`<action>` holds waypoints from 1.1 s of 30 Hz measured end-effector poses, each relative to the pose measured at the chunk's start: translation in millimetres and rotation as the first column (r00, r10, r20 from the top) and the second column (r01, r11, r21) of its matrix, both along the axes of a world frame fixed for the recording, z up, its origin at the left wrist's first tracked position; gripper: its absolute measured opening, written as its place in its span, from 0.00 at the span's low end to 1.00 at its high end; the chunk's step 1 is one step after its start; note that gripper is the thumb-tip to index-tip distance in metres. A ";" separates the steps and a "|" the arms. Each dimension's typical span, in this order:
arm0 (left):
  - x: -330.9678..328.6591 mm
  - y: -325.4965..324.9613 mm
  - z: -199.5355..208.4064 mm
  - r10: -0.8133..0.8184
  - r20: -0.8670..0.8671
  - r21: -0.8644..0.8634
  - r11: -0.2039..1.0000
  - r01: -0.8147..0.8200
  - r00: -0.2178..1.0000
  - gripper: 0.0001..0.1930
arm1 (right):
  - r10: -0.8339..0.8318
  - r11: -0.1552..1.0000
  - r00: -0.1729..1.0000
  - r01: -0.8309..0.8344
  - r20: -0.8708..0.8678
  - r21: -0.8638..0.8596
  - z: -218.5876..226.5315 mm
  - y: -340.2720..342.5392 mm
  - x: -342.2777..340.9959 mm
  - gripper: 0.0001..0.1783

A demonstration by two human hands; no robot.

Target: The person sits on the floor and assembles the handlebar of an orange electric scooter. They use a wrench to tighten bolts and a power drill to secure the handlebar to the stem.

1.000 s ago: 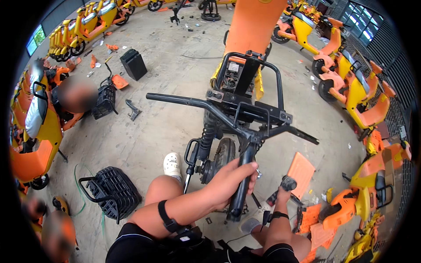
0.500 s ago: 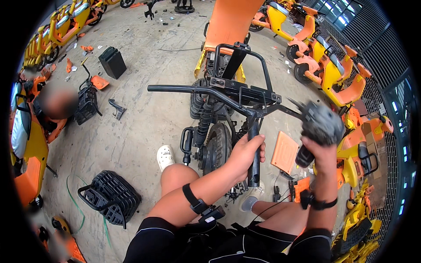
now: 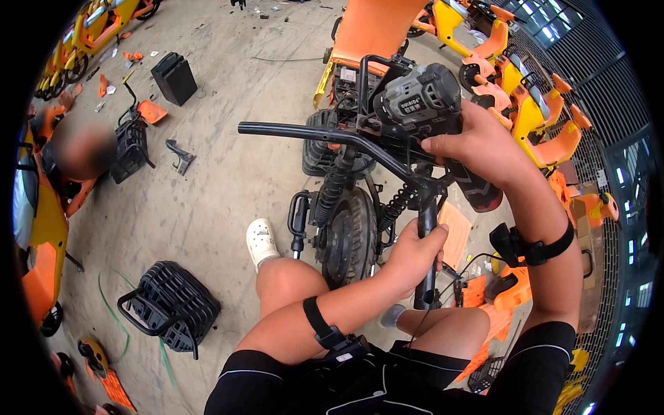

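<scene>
My left hand (image 3: 418, 257) is wrapped around the black stem tube (image 3: 428, 216) of a handlebar (image 3: 294, 130), which stretches out to the left. In my right hand (image 3: 484, 142) is a grey-and-black cordless power drill (image 3: 423, 97). Its head lies over the black metal rack frame (image 3: 364, 79) behind the handlebar, and its tip is hidden, so I cannot tell whether it touches anything. Below the handlebar are a black tyre (image 3: 353, 242) and a coil-spring shock absorber (image 3: 335, 188) of a partly stripped scooter. An orange body panel (image 3: 377, 31) rises at its far end.
A black plastic basket (image 3: 173, 304) lies on the floor to the left. Farther off stand a black box (image 3: 174, 78) and a person (image 3: 83, 152) beside yellow-orange scooters. More scooters (image 3: 526, 104) line the right wall. Orange panels (image 3: 460, 232) lie near my right leg.
My right hand has swung the drill leftward and up, from right of the handlebar to over the rack frame. My left hand still grips the stem, which now appears slightly lower and farther right.
</scene>
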State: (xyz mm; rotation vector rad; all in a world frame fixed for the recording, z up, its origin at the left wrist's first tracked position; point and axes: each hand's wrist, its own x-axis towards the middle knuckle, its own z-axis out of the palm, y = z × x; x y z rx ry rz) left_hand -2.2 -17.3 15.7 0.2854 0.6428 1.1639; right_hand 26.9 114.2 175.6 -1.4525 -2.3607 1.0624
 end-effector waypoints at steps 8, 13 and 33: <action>1.1 1.7 -1.6 0.001 -0.001 0.018 1.000 -0.001 1.000 0.11 | 0.055 0.995 0.998 -0.054 -0.012 0.089 -6.1 4.2 -0.2 0.18; 1.9 2.3 -6.3 0.021 0.006 0.033 0.999 -0.022 1.000 0.10 | 0.068 0.993 0.975 -0.087 0.210 0.081 21.9 -6.3 -25.0 0.22; -1.1 1.6 0.9 0.031 0.013 0.038 0.999 -0.031 0.999 0.10 | -0.141 0.926 0.983 0.172 0.114 -0.335 19.8 5.8 -44.6 0.11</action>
